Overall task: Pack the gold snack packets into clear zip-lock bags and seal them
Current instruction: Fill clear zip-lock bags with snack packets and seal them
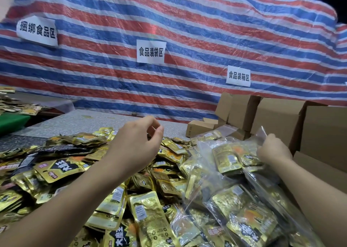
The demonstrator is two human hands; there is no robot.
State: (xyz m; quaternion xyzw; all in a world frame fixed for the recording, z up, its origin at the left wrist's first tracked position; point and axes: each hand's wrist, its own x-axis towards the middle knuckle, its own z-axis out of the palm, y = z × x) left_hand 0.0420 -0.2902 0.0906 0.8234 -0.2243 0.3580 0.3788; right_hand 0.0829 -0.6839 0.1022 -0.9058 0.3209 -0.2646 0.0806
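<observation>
Gold snack packets (142, 215) lay heaped loose across the speckled table (78, 121) under both of your arms. Your right fingers (262, 149) were curled onto the top edge of a clear zip-lock bag (232, 153), pinching its plastic where the mouth stood up; several gold packets showed through the bag's wall just beside your right hand (272, 151). Your left fingers (155, 130) were loosely bent, thumb and forefinger tips close but apart, holding nothing; your left hand (135, 143) hung above the heap, not touching it. More filled bags (247, 216) lay in front of your right forearm, overlapping the loose packets. To your right stood brown cardboard boxes (277, 117), their walls just behind the held bag and partly hidden by it. A striped tarpaulin (187, 31) closed off the far side, carrying three white paper signs (151, 51). Further packets (28, 109) lay on a surface at far left, well apart from your hands.
</observation>
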